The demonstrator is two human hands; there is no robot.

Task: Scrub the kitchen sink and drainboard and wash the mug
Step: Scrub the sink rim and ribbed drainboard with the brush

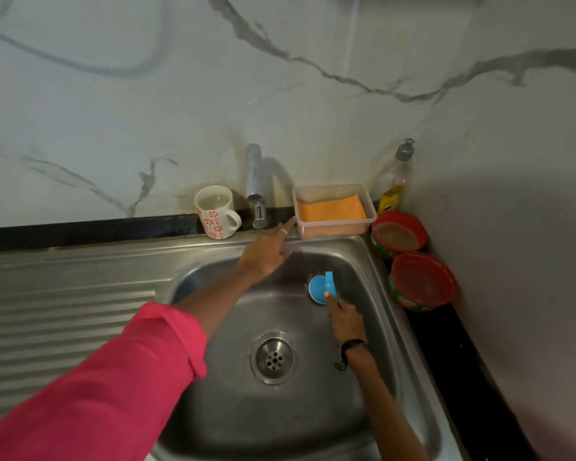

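left hand [267,252] outstretched, fingers straight; right hand [345,319] curled, gripping

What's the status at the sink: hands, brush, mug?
Left hand open, reaching over back rim. Right hand grips blue brush against sink wall. Mug untouched on ledge. Nothing in the way.
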